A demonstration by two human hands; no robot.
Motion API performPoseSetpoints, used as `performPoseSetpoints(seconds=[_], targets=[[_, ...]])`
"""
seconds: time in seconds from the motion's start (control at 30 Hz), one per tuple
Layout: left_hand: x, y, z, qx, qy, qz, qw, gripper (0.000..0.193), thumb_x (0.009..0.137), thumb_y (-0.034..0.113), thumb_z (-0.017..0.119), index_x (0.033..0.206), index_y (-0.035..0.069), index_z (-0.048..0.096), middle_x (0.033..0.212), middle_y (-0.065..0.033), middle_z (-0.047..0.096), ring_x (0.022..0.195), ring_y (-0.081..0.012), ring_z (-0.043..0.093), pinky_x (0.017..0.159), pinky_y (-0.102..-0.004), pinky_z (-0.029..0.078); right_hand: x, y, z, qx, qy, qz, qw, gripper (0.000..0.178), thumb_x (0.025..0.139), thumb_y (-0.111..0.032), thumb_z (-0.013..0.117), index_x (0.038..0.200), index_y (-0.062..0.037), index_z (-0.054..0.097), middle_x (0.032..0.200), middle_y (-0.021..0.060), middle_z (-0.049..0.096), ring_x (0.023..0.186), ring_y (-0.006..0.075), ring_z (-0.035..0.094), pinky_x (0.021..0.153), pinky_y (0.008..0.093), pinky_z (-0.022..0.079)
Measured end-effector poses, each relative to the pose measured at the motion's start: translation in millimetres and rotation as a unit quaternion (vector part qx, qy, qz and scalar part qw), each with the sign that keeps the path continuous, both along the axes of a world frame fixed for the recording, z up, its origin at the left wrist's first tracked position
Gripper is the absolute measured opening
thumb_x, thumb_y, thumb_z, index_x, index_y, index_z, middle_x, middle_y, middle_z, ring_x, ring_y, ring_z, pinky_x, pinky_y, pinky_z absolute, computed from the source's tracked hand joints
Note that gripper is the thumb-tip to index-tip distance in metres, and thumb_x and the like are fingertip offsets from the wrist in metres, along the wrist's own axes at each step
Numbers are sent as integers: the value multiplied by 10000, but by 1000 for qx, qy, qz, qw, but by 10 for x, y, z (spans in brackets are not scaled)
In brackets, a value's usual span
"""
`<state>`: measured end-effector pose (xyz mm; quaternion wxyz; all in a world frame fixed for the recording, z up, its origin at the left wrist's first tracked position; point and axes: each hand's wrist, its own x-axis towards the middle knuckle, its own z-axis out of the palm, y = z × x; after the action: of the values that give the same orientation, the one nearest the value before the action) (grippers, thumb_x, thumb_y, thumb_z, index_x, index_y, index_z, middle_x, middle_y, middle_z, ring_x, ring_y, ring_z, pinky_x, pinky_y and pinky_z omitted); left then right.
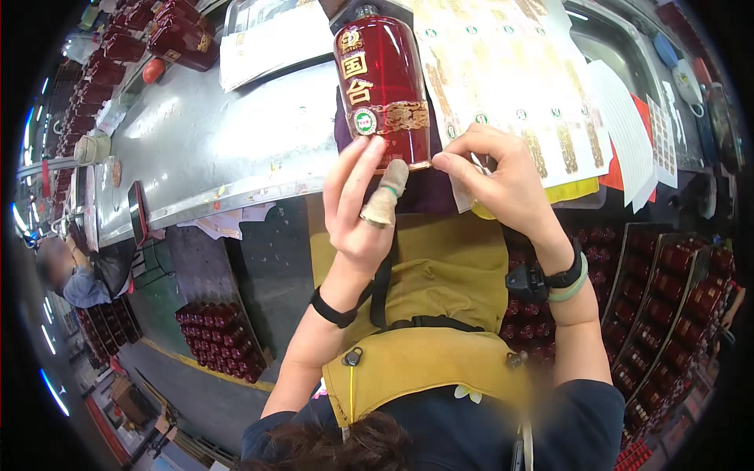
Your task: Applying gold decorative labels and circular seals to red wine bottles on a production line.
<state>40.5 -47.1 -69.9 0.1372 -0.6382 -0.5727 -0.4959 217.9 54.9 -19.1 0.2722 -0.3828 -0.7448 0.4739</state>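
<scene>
A dark red glass bottle with gold lettering lies on a dark cloth at the table's edge, neck pointing away from me. It carries a round green-and-white sticker and an ornate gold label band. My left hand rests stretched fingers on its lower front; one digit wears a beige cover with a green band. Beside the bottle's lower right corner, my right hand is closed in a pinch. A thin pale thing shows among its fingers, too small to name. Sheets of gold labels lie beneath and beyond that hand.
The metal table holds a white-papered tray at the back and more red bottles at the far left. White paper strips overhang the right edge. Racks of bottles stand below right; stacked bottles sit below left. Another person sits at left.
</scene>
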Motion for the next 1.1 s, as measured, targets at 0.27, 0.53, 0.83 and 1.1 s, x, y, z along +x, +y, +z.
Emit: performPoseSetpoints(seconds=[0.27, 0.53, 0.83, 1.1], targets=[[-82, -42, -110, 0, -75, 11, 997, 388, 807, -151, 784, 1185, -99, 708, 1224, -197, 724, 1117, -337, 710, 984, -394, 584, -11, -12, -53, 18, 21, 6, 1000, 174, 892, -155, 782, 871, 16, 757, 737, 95, 656, 625, 181, 562, 605, 330, 441], [62, -29, 57, -4, 16, 60, 998, 366, 810, -151, 752, 1169, -94, 712, 1368, -211, 645, 1263, -387, 617, 1017, -438, 550, 7, 2, -97, 15, 14, 0, 1000, 181, 891, -172, 785, 886, 9, 770, 735, 93, 654, 634, 188, 574, 604, 334, 446], [-44, -22, -45, -5, -52, 10, 999, 311, 830, -132, 778, 1132, -82, 725, 1222, -189, 727, 1101, -325, 714, 956, -392, 589, -26, -28, -38, 3, 15, 8, 1000, 145, 896, -142, 781, 882, 0, 759, 756, 43, 638, 696, 141, 526, 644, 311, 407], [5, -70, -86, -23, -38, 43, 998, 400, 865, -152, 729, 1259, -102, 676, 1326, -202, 673, 1252, -361, 636, 1037, -421, 572, -28, -15, -39, 23, 12, 3, 1000, 179, 893, -159, 794, 876, 15, 757, 766, 99, 666, 646, 182, 584, 608, 316, 474]])
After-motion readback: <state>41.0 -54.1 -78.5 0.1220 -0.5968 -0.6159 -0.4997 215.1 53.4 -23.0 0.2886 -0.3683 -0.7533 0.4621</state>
